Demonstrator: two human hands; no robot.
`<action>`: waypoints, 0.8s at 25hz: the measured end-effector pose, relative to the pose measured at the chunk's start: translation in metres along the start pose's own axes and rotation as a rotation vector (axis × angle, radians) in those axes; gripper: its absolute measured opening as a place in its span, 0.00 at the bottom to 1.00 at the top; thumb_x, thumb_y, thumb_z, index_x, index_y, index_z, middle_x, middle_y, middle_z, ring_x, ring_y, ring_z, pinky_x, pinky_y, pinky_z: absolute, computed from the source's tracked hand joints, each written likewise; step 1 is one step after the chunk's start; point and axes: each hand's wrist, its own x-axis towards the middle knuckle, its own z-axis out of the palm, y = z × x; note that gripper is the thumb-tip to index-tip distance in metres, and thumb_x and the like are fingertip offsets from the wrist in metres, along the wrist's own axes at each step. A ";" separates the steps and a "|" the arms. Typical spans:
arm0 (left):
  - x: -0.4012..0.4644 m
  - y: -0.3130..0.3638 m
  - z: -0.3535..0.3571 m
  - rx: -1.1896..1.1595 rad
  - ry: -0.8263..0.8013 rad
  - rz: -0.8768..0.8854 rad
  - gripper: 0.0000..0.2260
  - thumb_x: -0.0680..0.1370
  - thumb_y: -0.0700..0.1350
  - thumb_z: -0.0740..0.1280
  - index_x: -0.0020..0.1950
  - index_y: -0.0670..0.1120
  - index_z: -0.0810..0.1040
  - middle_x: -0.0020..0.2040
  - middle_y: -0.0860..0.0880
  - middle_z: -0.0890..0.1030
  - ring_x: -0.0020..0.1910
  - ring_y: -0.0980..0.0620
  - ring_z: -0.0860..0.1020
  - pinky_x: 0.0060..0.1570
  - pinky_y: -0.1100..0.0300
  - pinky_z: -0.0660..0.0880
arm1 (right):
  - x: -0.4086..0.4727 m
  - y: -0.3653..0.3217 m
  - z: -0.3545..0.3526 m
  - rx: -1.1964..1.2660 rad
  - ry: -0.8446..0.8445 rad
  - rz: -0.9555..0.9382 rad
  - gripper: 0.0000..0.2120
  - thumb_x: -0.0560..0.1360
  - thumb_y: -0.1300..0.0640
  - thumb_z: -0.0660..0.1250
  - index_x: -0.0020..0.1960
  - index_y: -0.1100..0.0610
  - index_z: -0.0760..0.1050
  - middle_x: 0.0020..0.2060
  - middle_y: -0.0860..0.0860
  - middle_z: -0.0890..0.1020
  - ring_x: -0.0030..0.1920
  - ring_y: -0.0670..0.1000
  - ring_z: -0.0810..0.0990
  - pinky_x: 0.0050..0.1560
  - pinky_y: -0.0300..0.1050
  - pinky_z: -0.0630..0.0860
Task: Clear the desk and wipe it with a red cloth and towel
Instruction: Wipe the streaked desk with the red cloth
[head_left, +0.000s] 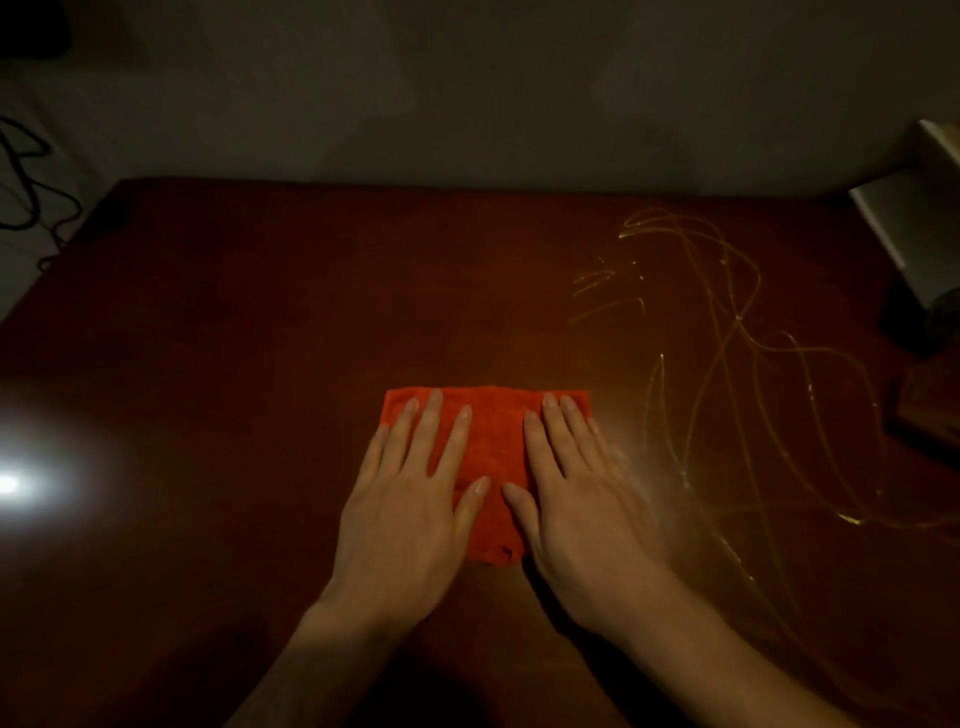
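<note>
Red cloth (491, 457) flat on the dark wooden desk (234, 338), near the front middle, and both hands are down on it. The left hand (410, 499) covers the cloth's left part, fingers straight and spread, palm pressing. The right hand (571, 493) lies on the right part, fingers straight and closer together, thumbs nearly meeting in the middle. Neither hand pinches or bunches the fabric; they pin it flat.

By the look of it, this is the wiping step, with the clearing mostly done: only a pale box (914, 218) and a dark brown block (930, 410) sit at the far right edge. And there's the target, shiny wet streaks (727, 364) looping over the right side of the desk, just beside the cloth and not yet mopped.

The next move probably calls for firm downward pressure while sliding the cloth right, into those streaks, keeping it flat so it doesn't roll up under the palms. No towel in view.
</note>
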 end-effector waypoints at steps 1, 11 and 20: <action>-0.019 0.004 0.001 0.009 -0.009 0.009 0.29 0.82 0.63 0.43 0.80 0.53 0.47 0.80 0.48 0.48 0.79 0.49 0.47 0.77 0.54 0.45 | -0.020 -0.005 0.001 -0.049 0.012 -0.001 0.31 0.83 0.40 0.46 0.79 0.58 0.54 0.78 0.56 0.54 0.78 0.53 0.47 0.77 0.46 0.41; 0.023 -0.006 -0.003 0.037 -0.084 -0.027 0.30 0.81 0.63 0.42 0.80 0.52 0.44 0.81 0.46 0.44 0.79 0.47 0.44 0.76 0.52 0.42 | 0.021 0.002 -0.006 -0.086 -0.049 0.008 0.32 0.84 0.41 0.43 0.80 0.58 0.44 0.79 0.58 0.46 0.79 0.55 0.41 0.75 0.48 0.35; -0.144 0.023 0.010 0.013 -0.080 0.112 0.30 0.82 0.64 0.43 0.80 0.49 0.56 0.79 0.44 0.57 0.77 0.44 0.58 0.71 0.47 0.56 | -0.145 -0.042 0.013 -0.072 -0.062 0.020 0.32 0.82 0.39 0.44 0.76 0.59 0.61 0.75 0.59 0.64 0.75 0.57 0.61 0.73 0.53 0.56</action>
